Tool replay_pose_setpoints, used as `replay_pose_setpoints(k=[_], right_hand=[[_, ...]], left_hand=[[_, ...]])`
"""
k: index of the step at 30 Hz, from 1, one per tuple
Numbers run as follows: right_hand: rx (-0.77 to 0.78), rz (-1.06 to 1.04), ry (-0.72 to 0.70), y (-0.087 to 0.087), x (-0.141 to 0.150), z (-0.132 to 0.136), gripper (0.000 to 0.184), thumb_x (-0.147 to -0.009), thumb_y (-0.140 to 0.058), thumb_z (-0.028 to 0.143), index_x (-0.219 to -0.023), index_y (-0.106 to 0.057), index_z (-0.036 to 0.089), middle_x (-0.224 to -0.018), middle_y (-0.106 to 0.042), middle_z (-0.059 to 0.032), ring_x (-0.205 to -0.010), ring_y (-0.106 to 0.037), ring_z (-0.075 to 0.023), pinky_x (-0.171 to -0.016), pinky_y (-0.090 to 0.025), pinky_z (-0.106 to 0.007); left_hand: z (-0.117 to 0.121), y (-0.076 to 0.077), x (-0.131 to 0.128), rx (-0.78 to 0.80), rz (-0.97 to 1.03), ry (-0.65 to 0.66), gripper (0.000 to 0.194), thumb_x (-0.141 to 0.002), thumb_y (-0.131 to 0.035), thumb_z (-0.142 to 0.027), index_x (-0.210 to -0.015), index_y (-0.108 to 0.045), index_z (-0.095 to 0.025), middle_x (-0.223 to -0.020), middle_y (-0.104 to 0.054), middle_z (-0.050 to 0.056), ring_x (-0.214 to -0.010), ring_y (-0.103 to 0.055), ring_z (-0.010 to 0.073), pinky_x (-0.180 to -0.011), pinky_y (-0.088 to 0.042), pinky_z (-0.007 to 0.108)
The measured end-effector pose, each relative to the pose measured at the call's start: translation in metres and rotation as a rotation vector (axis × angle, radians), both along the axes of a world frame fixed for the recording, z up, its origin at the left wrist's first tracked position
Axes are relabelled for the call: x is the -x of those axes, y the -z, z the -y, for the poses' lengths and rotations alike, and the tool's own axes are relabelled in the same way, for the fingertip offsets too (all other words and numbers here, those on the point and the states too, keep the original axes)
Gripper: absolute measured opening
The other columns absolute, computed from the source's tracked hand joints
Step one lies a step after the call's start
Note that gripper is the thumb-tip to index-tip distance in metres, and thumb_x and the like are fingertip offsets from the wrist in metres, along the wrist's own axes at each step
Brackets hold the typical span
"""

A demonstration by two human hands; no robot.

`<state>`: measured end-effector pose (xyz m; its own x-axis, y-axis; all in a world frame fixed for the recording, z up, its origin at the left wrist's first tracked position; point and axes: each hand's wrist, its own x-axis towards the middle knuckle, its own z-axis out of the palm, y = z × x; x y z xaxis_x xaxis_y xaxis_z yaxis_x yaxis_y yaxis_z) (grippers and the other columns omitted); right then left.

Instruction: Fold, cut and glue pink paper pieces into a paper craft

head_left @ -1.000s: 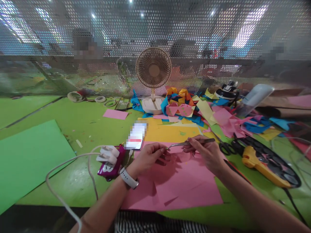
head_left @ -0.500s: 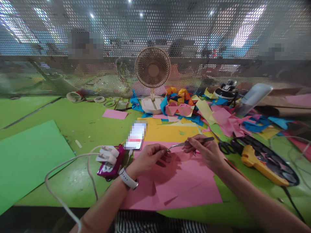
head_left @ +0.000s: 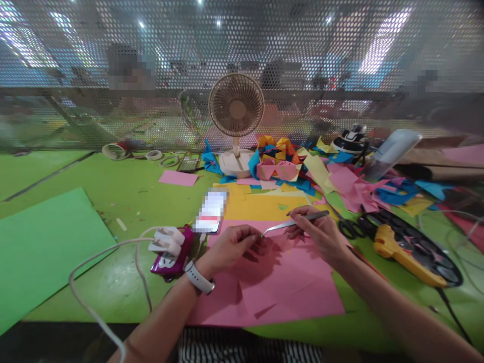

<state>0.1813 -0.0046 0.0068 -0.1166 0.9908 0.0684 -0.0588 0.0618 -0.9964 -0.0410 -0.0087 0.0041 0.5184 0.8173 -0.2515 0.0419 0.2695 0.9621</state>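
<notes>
Over the pink paper sheet, my right hand is closed around a pair of tweezers, whose bent tips point left. My left hand is pinched just left of those tips. Between its fingertips is a tiny greenish bit, too small to name. The tips come right up to that bit; whether they grip it I cannot tell. A white-banded watch is on my left wrist. Beneath the pink sheet's far edge lies a yellow sheet.
Left of my hands are a lit phone and a purple power strip with white plugs and cables. A fan stands behind, beside coloured paper scraps. To the right lie black scissors, a yellow glue gun and a black tray.
The tweezers and my right hand have shifted very slightly left and tilted a little. My left hand keeps its pinch in nearly the same place.
</notes>
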Motion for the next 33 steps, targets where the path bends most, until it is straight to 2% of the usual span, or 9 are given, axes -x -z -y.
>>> replay_pose_setpoints(k=[7, 11, 15, 17, 19, 21, 24, 27, 33], right_hand=[[-0.022, 0.016, 0.011, 0.000, 0.001, 0.001, 0.030, -0.079, -0.060, 0.039, -0.095, -0.055, 0.014, -0.060, -0.068, -0.0040, -0.051, -0.066, -0.0157, -0.041, -0.043, -0.019], [-0.053, 0.004, 0.018, -0.002, 0.001, 0.002, 0.030, -0.078, -0.061, 0.039, -0.096, -0.055, 0.015, -0.058, -0.068, -0.0027, -0.050, -0.065, -0.0156, -0.042, -0.044, -0.019], [-0.112, -0.014, 0.034, -0.009, -0.001, 0.004, 0.028, -0.078, -0.061, 0.038, -0.093, -0.055, 0.015, -0.056, -0.067, -0.0014, -0.049, -0.065, -0.0148, -0.040, -0.042, -0.018], [-0.149, -0.032, 0.047, -0.013, -0.003, 0.005, 0.027, -0.078, -0.061, 0.038, -0.092, -0.055, 0.015, -0.056, -0.067, -0.0010, -0.048, -0.064, -0.0137, -0.039, -0.041, -0.017], [-0.182, -0.051, 0.060, -0.016, -0.004, 0.007, 0.027, -0.078, -0.060, 0.038, -0.091, -0.055, 0.015, -0.055, -0.066, -0.0003, -0.047, -0.064, -0.0130, -0.038, -0.039, -0.017], [-0.215, -0.065, 0.069, -0.018, -0.005, 0.008, 0.027, -0.078, -0.060, 0.038, -0.093, -0.055, 0.015, -0.054, -0.065, -0.0001, -0.046, -0.063, -0.0127, -0.038, -0.038, -0.017], [-0.274, -0.058, 0.072, -0.020, -0.006, 0.009, 0.030, -0.079, -0.059, 0.038, -0.096, -0.055, 0.014, -0.054, -0.065, 0.0000, -0.045, -0.062, -0.0123, -0.038, -0.037, -0.017], [-0.291, -0.035, 0.040, -0.021, -0.007, 0.010, 0.031, -0.079, -0.058, 0.038, -0.096, -0.055, 0.013, -0.054, -0.065, -0.0005, -0.045, -0.062, -0.0124, -0.038, -0.036, -0.017], [-0.257, -0.087, 0.015, -0.017, -0.017, 0.023, 0.028, -0.080, -0.059, 0.035, -0.098, -0.055, 0.015, -0.054, -0.066, 0.0000, -0.045, -0.062, -0.0110, -0.039, -0.038, -0.015]], left_hand=[[-0.001, 0.004, 0.000, -0.009, -0.024, 0.024, 0.029, -0.081, -0.056, -0.039, -0.090, -0.059, -0.012, -0.081, -0.067, 0.009, -0.073, -0.064, 0.0177, -0.062, -0.052, 0.031], [-0.002, 0.002, 0.002, -0.074, -0.075, 0.021, 0.036, -0.081, -0.055, -0.041, -0.104, -0.056, -0.014, -0.088, -0.066, 0.010, -0.068, -0.064, 0.0155, -0.052, -0.049, 0.024], [-0.005, -0.002, 0.009, -0.253, -0.243, -0.007, 0.036, -0.083, -0.052, -0.035, -0.113, -0.053, -0.015, -0.065, -0.061, 0.001, -0.049, -0.056, 0.0098, -0.043, -0.040, 0.019], [-0.007, -0.001, 0.011, -0.333, -0.317, 0.070, 0.036, -0.081, -0.053, -0.028, -0.115, -0.052, -0.016, -0.058, -0.056, -0.003, -0.046, -0.052, 0.0087, -0.045, -0.041, 0.019], [-0.009, 0.004, 0.012, -0.371, -0.345, 0.200, 0.039, -0.076, -0.058, -0.023, -0.114, -0.052, -0.016, -0.061, -0.055, -0.003, -0.047, -0.052, 0.0084, -0.047, -0.041, 0.019], [-0.011, 0.010, 0.012, -0.403, -0.360, 0.262, 0.039, -0.071, -0.063, -0.021, -0.107, -0.053, -0.014, -0.065, -0.056, -0.003, -0.049, -0.051, 0.0084, -0.047, -0.040, 0.019], [-0.013, 0.014, 0.009, -0.382, -0.347, 0.321, 0.027, -0.071, -0.064, -0.026, -0.091, -0.054, -0.013, -0.067, -0.057, -0.001, -0.054, -0.053, 0.0094, -0.049, -0.040, 0.020], [-0.013, 0.007, 0.007, -0.345, -0.313, 0.341, 0.024, -0.072, -0.064, -0.032, -0.081, -0.052, -0.013, -0.067, -0.058, 0.000, -0.058, -0.055, 0.0101, -0.051, -0.040, 0.019], [-0.009, -0.018, 0.000, -0.298, -0.337, 0.365, 0.030, -0.071, -0.067, -0.039, -0.082, -0.055, -0.014, -0.063, -0.062, 0.000, -0.055, -0.056, 0.0100, -0.046, -0.037, 0.018]])
